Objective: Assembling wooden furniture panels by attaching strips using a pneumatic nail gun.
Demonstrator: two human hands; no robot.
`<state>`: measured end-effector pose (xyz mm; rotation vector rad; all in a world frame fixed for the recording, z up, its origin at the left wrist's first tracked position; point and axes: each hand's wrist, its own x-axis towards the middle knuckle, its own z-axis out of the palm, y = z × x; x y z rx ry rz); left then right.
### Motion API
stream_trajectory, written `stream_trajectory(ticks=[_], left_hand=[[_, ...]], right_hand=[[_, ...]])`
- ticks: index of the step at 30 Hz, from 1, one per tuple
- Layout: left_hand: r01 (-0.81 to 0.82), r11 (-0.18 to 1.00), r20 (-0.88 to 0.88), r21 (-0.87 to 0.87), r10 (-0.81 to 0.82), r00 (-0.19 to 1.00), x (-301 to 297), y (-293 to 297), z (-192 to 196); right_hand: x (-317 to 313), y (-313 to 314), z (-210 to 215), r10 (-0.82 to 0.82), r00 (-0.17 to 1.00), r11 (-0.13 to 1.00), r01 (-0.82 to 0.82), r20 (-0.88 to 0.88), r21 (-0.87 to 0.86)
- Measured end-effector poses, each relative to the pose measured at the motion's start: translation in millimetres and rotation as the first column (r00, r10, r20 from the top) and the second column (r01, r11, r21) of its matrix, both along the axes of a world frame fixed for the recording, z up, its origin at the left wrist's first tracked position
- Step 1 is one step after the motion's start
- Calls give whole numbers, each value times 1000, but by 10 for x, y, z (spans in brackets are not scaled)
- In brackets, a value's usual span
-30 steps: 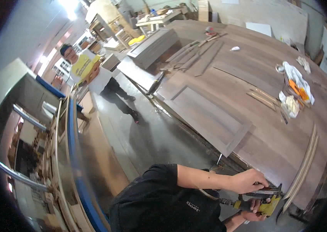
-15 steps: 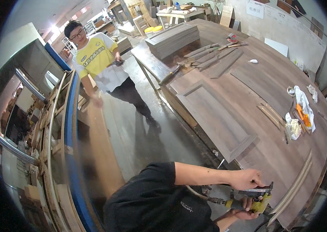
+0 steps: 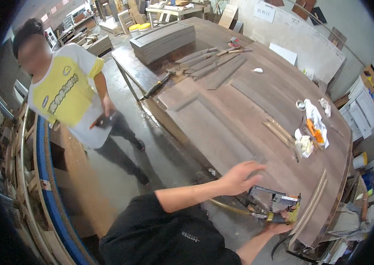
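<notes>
My right hand (image 3: 284,224) is wrapped round a pneumatic nail gun (image 3: 294,213) with a yellow and black body, near the table's front edge. A black magazine lies along its far side and sticks out leftward, toward my left hand. From its handle an air hose (image 3: 229,207) runs left, past my shirt. My left hand (image 3: 241,177) is in the air with fingers apart and nothing visible in it, over the near end of a grey-brown framed panel (image 3: 213,128). Just right of the nail gun lie long thin wood strips (image 3: 311,201).
The large brown table (image 3: 266,101) carries stacked panels (image 3: 165,42), loose boards (image 3: 226,71), short strips (image 3: 280,132), white cloths (image 3: 313,112) and an orange tool (image 3: 314,131). A person (image 3: 65,88) in a yellow and white shirt stands left, beside a blue-edged rack (image 3: 43,176), holding a dark object.
My left hand has come off the nail gun, moved left and spread its fingers. The nail gun stays in my right hand. The person has come nearer, and my view has shifted right.
</notes>
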<state>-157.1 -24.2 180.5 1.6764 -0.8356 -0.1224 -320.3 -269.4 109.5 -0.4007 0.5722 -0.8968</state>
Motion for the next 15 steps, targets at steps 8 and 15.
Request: stream_trajectory(ticks=[8,15], left_hand=[[-304,892,-413,334,428,804,-472,1409,-1188],[-298,767,-488,568,606,629,-1196,2172,-1748]], right_hand=[[615,-1826,-423,121,910,947,-225,-396,-229],[1185,-2798,-1152,402,647,816,-574,-647,-67]])
